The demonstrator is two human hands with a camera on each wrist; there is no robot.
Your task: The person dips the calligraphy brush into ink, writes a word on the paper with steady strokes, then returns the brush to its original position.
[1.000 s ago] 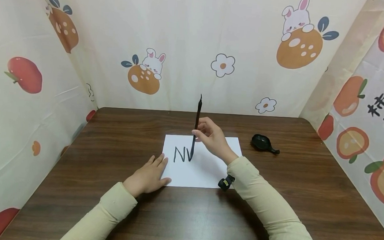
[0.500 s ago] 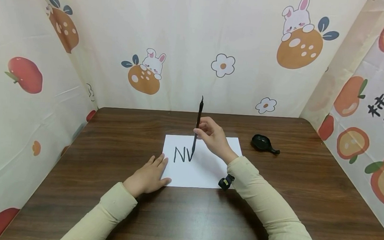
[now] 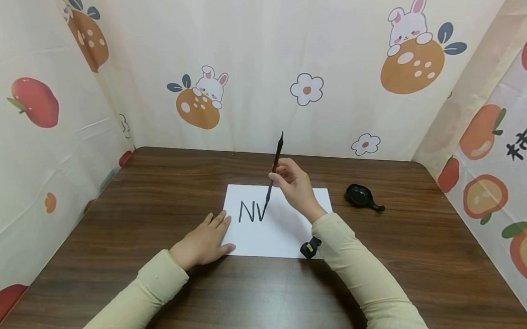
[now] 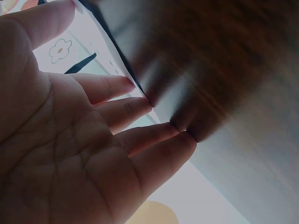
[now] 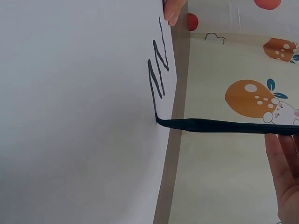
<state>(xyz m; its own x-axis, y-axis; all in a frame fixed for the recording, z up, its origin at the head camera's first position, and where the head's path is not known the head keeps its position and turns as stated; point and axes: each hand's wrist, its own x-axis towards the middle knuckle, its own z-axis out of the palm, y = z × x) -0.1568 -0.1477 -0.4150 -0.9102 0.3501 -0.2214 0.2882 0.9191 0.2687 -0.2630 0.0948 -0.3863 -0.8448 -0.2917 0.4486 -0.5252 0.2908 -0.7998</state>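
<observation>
A dark writing brush [image 3: 276, 157] is pinched between the thumb and fingers of my right hand [image 3: 296, 186]. Its tip touches the white paper [image 3: 277, 241], at the upper end of a black stroke; the right wrist view shows the brush [image 5: 215, 126] with its bristles bent against the sheet. Black zigzag strokes [image 3: 251, 212], like an N joined by a V shape, stand on the paper's left half. My left hand [image 3: 204, 239] lies with fingers spread, its fingertips and thumb on the paper's left edge. In the left wrist view the left hand's fingers [image 4: 159, 158] are extended, fingertips down.
A small black dish with a short handle [image 3: 360, 195] sits on the brown wooden table [image 3: 167, 179], right of the paper. Patterned cloth [image 3: 261, 48] hangs behind the table and along both sides. A small black camera [image 3: 310, 248] is strapped at the right wrist.
My right hand has moved slightly up and to the right with the brush, drawing a rising stroke from the bottom of the V. The left hand has stayed in place.
</observation>
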